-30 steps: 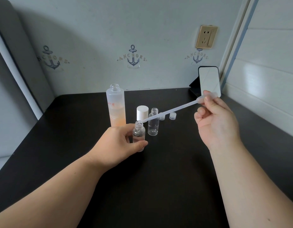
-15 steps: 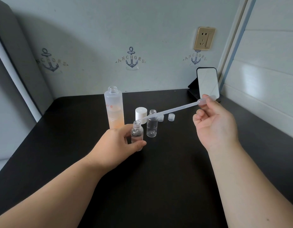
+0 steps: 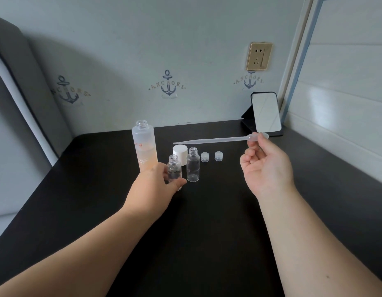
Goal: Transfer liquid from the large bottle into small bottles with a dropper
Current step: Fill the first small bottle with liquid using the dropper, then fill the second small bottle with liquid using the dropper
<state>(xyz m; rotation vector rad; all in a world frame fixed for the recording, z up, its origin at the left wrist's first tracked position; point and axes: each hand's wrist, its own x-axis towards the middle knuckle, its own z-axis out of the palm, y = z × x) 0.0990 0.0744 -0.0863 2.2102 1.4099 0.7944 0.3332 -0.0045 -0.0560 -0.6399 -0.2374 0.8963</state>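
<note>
A tall frosted large bottle [image 3: 144, 145] with peach liquid stands uncapped on the black table [image 3: 207, 221]. My left hand [image 3: 155, 187] grips a small clear bottle [image 3: 174, 168] standing upright just right of it. A second small clear bottle [image 3: 193, 165] stands beside that one, untouched. My right hand [image 3: 266, 166] pinches the bulb of a clear plastic dropper [image 3: 215, 140], which lies almost level in the air, its tip pointing left above the white cap [image 3: 180, 151].
Two small clear caps [image 3: 205, 157] [image 3: 218, 156] sit behind the small bottles. A mirror on a black stand [image 3: 265, 113] leans at the back right corner. A wall socket [image 3: 258, 56] is above it. Walls close off the table's back and right.
The dropper has risen away from the held small bottle's mouth and swung to nearly level. My left hand has set the small bottle slightly further back, beside the large bottle.
</note>
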